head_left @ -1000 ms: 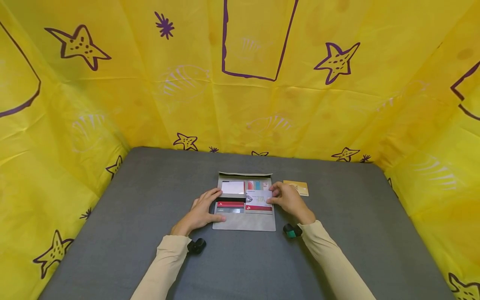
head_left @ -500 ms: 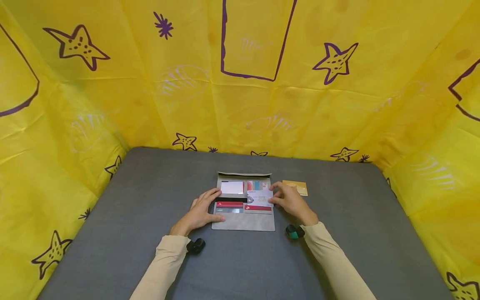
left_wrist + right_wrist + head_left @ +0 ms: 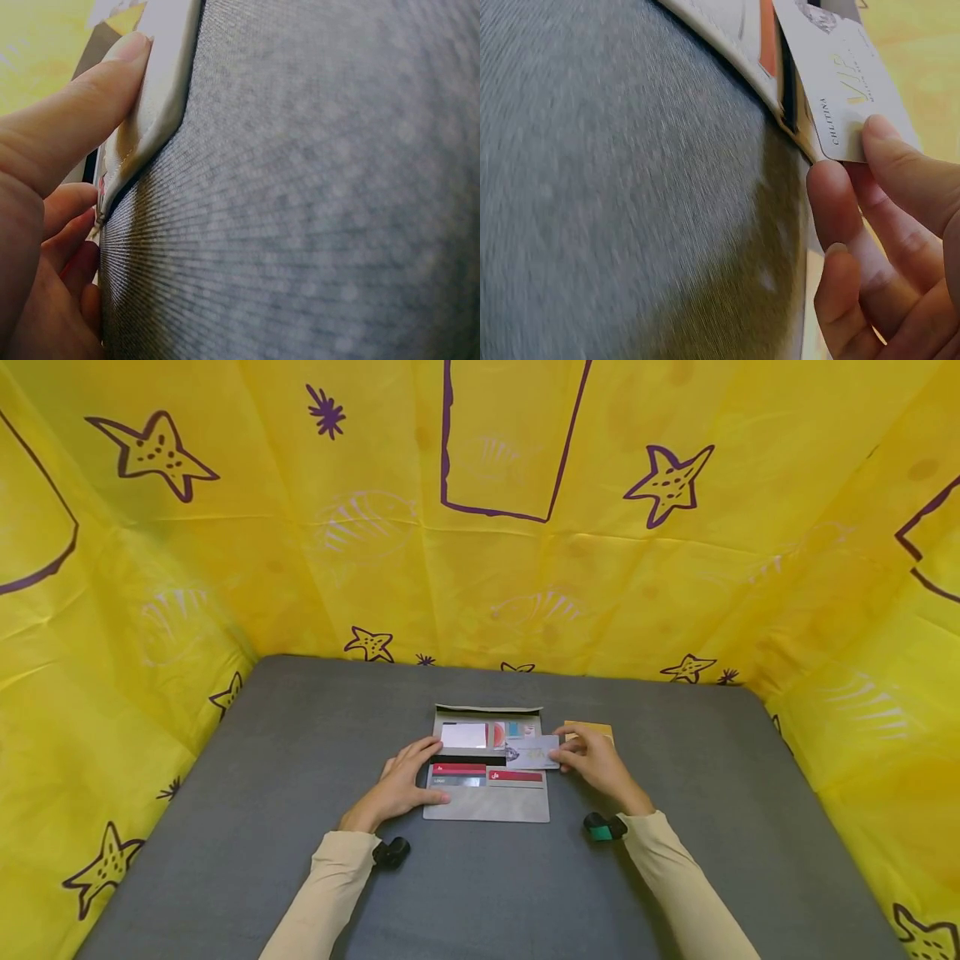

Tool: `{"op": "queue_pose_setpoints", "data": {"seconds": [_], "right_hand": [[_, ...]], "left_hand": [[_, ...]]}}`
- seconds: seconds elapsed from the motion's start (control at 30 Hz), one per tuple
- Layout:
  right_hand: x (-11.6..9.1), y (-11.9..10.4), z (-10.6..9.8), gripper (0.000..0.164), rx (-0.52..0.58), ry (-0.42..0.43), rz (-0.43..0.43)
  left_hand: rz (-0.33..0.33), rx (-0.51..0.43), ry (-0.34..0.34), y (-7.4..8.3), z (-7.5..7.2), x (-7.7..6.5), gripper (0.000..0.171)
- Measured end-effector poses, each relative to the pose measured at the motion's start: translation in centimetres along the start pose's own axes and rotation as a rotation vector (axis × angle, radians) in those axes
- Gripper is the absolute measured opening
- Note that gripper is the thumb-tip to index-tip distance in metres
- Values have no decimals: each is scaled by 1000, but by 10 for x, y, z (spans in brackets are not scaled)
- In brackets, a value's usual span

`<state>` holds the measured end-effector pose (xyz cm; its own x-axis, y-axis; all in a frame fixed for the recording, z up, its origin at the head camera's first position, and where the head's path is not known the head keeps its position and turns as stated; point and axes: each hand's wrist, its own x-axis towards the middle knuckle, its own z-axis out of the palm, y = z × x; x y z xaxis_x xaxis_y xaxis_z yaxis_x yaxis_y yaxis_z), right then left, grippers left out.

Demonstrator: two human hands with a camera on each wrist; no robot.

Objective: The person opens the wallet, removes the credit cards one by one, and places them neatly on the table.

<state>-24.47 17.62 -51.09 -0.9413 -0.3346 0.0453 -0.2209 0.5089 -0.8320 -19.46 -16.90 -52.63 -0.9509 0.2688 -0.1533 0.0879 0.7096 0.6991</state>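
Observation:
An open grey wallet (image 3: 487, 806) lies on the table, with several cards in its slots. Between the thumb and fingers of my right hand (image 3: 600, 768) is a whitish VIP card (image 3: 531, 752), pinched by its right end. In the right wrist view the VIP card (image 3: 847, 82) shows gold lettering and tilts over the wallet's edge. My left hand (image 3: 397, 785) rests on the wallet's left side, fingers and thumb spread. Its thumb (image 3: 82, 105) presses on the wallet's surface in the left wrist view. A red-banded card (image 3: 516, 776) sits in the lower right slot.
A gold card (image 3: 588, 727) lies on the grey table (image 3: 480, 893) right of the wallet, partly hidden behind my right hand. In the wallet's upper left is a white card (image 3: 463, 736). Yellow patterned cloth (image 3: 480, 585) walls in the table's back and sides.
My right hand has drawn the VIP card up and to the right, off the lower right slot, uncovering the red-banded card there. The left hand and the wallet have stayed nearly still.

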Motion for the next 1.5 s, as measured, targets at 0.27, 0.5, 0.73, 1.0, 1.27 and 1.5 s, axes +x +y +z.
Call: {"op": "queue_pose_setpoints", "data": {"seconds": [0.27, 0.5, 0.73, 1.0, 1.27, 1.5], "right_hand": [[-6, 7, -20, 35, 58, 43, 7], [-12, 11, -38, 34, 79, 71, 29], [-17, 18, -58, 32, 21, 115, 16], [-25, 29, -78, 34, -36, 191, 53], [-31, 40, -90, 35, -84, 254, 63], [-37, 46, -98, 34, -120, 289, 89]], "left_hand": [[17, -8, 0, 1, -1, -1, 91], [12, -20, -8, 2, -2, -1, 91], [10, -12, -9, 1, -2, -1, 92], [10, -11, -9, 0, -1, 0, 92], [12, -8, -7, -1, -1, 1, 92], [17, -2, -3, -1, 0, 0, 92]]}}
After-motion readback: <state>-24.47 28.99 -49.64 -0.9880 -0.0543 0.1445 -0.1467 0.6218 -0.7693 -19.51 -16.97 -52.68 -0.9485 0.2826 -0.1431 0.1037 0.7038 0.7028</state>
